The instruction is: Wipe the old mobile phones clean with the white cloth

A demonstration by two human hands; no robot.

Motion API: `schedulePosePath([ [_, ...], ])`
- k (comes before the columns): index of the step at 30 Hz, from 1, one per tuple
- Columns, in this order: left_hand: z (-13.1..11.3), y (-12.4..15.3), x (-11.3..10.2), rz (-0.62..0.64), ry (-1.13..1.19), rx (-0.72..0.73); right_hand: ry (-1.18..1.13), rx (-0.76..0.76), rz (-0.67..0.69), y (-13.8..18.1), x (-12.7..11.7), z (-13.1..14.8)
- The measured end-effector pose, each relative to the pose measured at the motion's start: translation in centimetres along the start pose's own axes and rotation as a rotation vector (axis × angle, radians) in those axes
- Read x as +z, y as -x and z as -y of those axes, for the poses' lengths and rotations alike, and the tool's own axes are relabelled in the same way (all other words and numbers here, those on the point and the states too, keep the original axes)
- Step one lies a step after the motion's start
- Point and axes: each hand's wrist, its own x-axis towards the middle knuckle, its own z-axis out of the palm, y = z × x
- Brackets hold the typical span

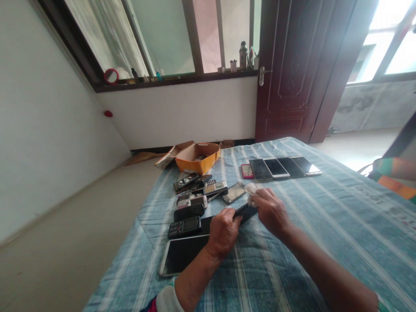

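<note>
My left hand point(224, 230) is closed around one end of a dark phone point(246, 211), which it holds tilted over the bed or table cover. In my right hand point(272, 213) is a crumpled white tissue or cloth point(251, 190), pinched by the fingertips close to the phone's far end. A white-framed tablet point(185, 255) with a dark screen lies beside my left forearm. Just beyond it is a black keypad phone point(185, 226). Several old phones are heaped past that, among them a keypad phone with yellowish keys point(215, 188). A silvery phone point(234, 192) lies behind the tissue.
An open orange cardboard box point(198, 165) stands at the far edge of the striped blue cloth point(312, 225). To its right, a pink phone point(247, 170) and several flat smartphones point(276, 168) lie in a row. A dark red door point(292, 69) is behind.
</note>
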Motion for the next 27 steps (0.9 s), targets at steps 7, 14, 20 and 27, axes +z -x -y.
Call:
schedulePosePath([
  [7,0.2,0.0,0.2,-0.024,0.035,0.023,0.074,-0.205,0.072,0.4,0.6,2.9],
  [14,0.0,0.1,-0.1,-0.012,0.045,0.010,0.193,-0.077,-0.017,0.1,0.3,-0.5],
  [20,0.3,0.1,0.2,-0.020,0.036,0.037,0.125,-0.197,0.061,0.5,0.7,3.1],
  [27,0.1,0.1,0.0,-0.001,0.022,0.028,0.200,-0.128,0.046,0.1,0.5,1.8],
])
